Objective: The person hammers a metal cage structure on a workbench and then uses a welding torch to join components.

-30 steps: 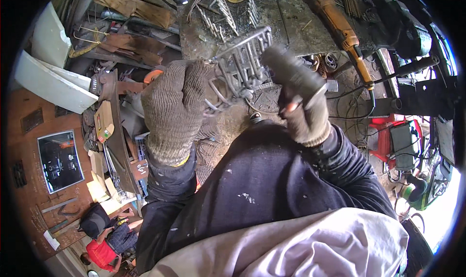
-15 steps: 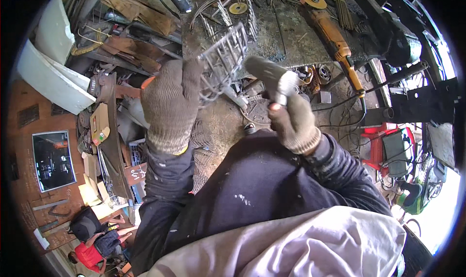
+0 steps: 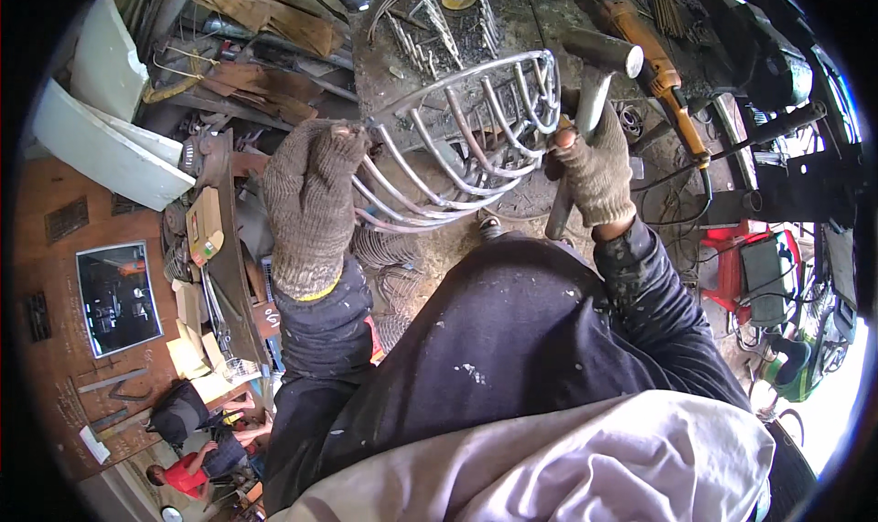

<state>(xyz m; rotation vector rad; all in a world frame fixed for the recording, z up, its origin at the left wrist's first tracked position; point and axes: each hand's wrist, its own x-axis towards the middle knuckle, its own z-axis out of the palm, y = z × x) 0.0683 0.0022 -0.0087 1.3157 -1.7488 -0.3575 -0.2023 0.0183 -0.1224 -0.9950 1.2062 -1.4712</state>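
Overhead, left hand (image 3: 311, 197), in a coarse knit glove, is clenched around the end of a curved wire rack (image 3: 466, 138) of shiny bent rods, held raised above the rusty steel bench (image 3: 512, 19). Right hand (image 3: 594, 170), gloved, is wrapped tight round a hammer (image 3: 585, 92) handle, its cylindrical head beside the rack.

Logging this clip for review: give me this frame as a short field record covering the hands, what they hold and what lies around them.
left hand: gloved left hand grips one end of a curved metal-rod frame
right hand: gloved right hand holds a hammer by its handle, head up, beside the frame
workbench: dirty metal workbench
nearby tool: orange angle grinder on the bench
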